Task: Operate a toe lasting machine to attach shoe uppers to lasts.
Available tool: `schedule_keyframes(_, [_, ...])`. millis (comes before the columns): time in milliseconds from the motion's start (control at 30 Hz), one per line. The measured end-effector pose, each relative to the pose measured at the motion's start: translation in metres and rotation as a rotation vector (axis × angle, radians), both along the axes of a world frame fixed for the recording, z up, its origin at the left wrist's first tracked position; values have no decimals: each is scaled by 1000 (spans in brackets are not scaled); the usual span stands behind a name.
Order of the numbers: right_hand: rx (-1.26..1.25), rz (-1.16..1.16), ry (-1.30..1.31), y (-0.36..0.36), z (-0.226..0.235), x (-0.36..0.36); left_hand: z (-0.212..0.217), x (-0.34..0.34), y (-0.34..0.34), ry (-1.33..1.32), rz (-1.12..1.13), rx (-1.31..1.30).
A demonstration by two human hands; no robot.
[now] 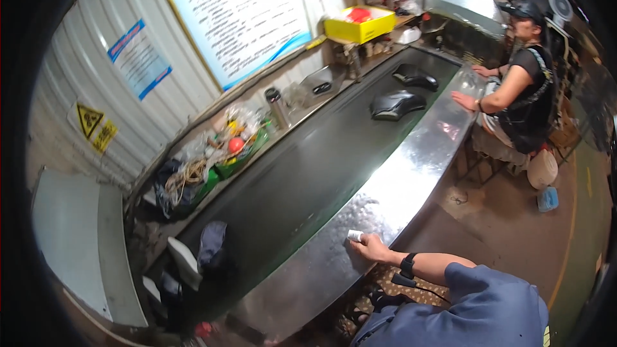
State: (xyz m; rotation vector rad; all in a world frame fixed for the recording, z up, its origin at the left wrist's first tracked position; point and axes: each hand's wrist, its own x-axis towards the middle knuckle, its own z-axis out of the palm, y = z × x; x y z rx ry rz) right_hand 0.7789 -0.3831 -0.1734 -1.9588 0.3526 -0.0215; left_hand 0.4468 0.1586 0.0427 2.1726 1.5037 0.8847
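My right hand (369,248), with a black band on its wrist, reaches over the shiny metal worktop (402,173). Its fingers are closed on a small white block-like object (354,235), too small and blurred to name. The hand is at the worktop's surface. My left hand does not show. Beyond the worktop runs a long dark belt (289,173). Two glossy black curved pieces, one (398,104) nearer and one (415,77) farther, lie on its far end. Toward the near left end are a dark grey rounded piece (212,244) and a pale panel-like piece (185,262).
A co-worker (530,83) sits at the worktop's far right, both hands on it. Along the wall stand a green crate (225,168) of bags and cord, a steel flask (277,106) and a yellow box (360,26). A white jug (542,168) stands on the floor at the right.
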Motion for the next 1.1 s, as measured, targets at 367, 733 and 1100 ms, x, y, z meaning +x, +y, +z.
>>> schedule_keyframes(367, [-262, 115, 85, 48, 14, 24, 95, -2, -63, 137, 384, -461])
schedule_keyframes(733, [-202, 112, 175, 51, 21, 24, 113, 30, -63, 41, 399, -1069])
schedule_keyframes(1100, [46, 530, 103, 138, 93, 28, 139, 16, -77, -123, 413, -1617])
